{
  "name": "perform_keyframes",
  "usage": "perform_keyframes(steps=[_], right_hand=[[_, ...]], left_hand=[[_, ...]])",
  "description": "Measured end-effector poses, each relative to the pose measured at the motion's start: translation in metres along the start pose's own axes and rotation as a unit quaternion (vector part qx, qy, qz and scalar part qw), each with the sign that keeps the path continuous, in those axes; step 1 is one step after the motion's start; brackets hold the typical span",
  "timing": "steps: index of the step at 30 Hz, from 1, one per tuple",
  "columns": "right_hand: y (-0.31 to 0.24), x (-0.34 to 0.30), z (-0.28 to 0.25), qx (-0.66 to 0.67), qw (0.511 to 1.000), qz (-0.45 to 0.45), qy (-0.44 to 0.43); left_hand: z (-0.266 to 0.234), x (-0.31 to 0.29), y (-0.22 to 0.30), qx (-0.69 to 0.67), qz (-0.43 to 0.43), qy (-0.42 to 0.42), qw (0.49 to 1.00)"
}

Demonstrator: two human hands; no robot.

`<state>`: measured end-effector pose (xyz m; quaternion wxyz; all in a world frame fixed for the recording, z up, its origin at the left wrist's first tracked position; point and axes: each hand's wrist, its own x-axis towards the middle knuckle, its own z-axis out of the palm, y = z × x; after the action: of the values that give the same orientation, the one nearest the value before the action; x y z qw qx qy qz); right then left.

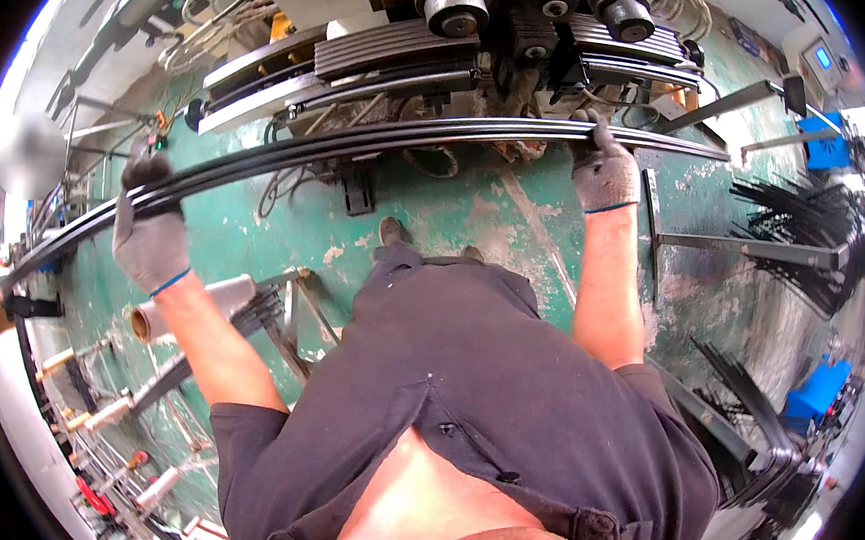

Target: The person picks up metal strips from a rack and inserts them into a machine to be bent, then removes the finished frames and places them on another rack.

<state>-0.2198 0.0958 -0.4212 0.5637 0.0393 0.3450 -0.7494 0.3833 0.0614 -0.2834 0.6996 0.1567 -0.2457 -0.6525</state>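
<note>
Several long, thin, dark metal bars [382, 138] run as a bundle across the view, in front of my body. My left hand [154, 236], in a grey work glove with dark fingers, is closed around the bundle toward its left end. Nearer the right end, my right hand [606, 172], gloved alike, grips the bars with its fingers wrapped over them. Both forearms are stretched forward. Just beyond the bars stands a machine with thick steel rollers or shafts [451, 5] and ribbed metal blocks [398, 52].
Racks at the right hold many dark bars [806, 231], with a steel support arm [755, 248] jutting toward me. Blue boxes [817, 389] stand farther right. A cardboard-cored roll [194, 309] lies at the lower left by a metal frame [293, 326]. The green floor [497, 209] is worn.
</note>
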Motion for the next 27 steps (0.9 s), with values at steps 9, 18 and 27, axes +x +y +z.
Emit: perform_keyframes(steps=[9, 18, 27], right_hand=[[0.050, 0.013, 0.105, -0.052, 0.979, -0.174, 0.087], [0.113, 0.034, 0.162, -0.091, 0.981, -0.142, 0.095], [0.139, 0.071, 0.164, -0.230, 0.946, -0.166, 0.159]], left_hand=[[-0.128, 0.082, 0.010, 0.071, 0.018, 0.184, 0.980], [-0.135, 0.123, -0.041, -0.069, -0.130, 0.105, 0.984], [-0.116, 0.142, -0.047, 0.048, -0.101, 0.199, 0.974]])
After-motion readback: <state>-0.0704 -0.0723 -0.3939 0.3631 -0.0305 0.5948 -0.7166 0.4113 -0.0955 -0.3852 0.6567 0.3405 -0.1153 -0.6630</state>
